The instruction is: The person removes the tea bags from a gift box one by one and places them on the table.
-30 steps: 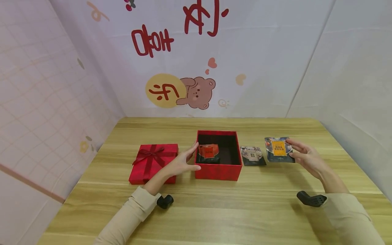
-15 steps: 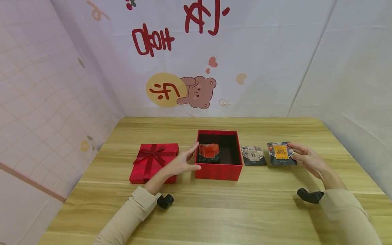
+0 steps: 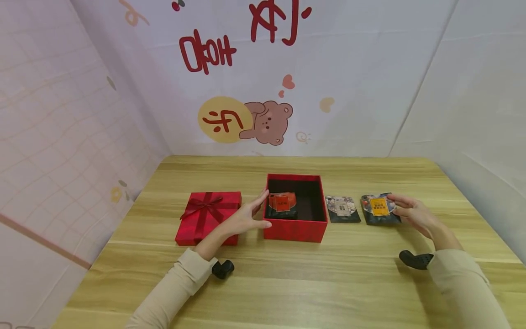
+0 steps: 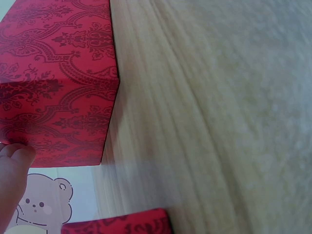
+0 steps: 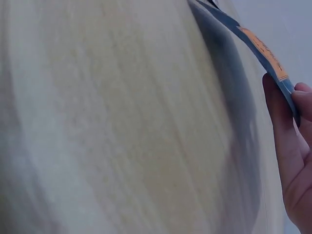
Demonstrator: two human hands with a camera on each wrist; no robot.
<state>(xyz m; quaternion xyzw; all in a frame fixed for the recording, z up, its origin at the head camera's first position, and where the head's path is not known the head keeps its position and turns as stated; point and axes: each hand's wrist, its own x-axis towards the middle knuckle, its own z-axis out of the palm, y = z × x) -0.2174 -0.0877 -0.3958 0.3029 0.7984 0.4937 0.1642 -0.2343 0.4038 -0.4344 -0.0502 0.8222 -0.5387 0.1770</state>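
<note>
Near the middle of the table stands a red patterned gift box (image 3: 293, 231) without its lid, its dark inside showing. A packet with an orange-red top (image 3: 282, 205) leans inside at the left. My left hand (image 3: 242, 220) rests on the box's left side, thumb near the front corner, fingers spread; the left wrist view shows fingertips touching the red wall (image 4: 58, 112). At the right, my right hand (image 3: 419, 218) pinches the edge of a dark packet with a yellow label (image 3: 380, 207). In the right wrist view that packet (image 5: 261, 46) is tilted, its near edge raised off the table.
A second flat packet with a pale label (image 3: 343, 209) lies between the box and the right-hand packet. Left of the box is the red lid (image 3: 209, 218) with a ribbon bow. Behind the wooden table (image 3: 312, 283) rises a printed white wall cloth (image 3: 353, 68).
My right hand has lowered the yellow-labelled packet toward the table and slightly right, beside the pale-labelled one. The left hand has stayed on the box.
</note>
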